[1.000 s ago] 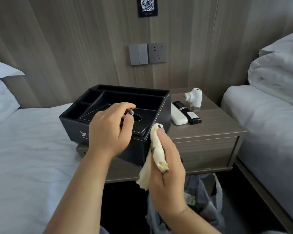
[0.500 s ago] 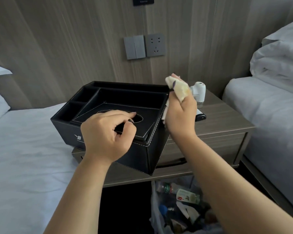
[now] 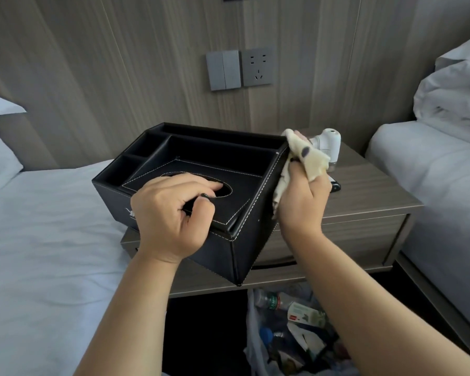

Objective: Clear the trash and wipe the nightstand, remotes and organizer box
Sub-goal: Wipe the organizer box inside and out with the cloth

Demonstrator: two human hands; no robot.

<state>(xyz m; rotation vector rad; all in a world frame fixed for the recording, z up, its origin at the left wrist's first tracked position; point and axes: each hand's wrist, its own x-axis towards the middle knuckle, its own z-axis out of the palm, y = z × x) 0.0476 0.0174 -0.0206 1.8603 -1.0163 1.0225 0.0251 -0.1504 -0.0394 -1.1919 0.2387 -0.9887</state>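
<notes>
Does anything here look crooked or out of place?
Yes: the black box sits askew on the nightstand, one corner jutting past its front edge. The left hand grips its top while the right hand presses a cloth to its side.
</notes>
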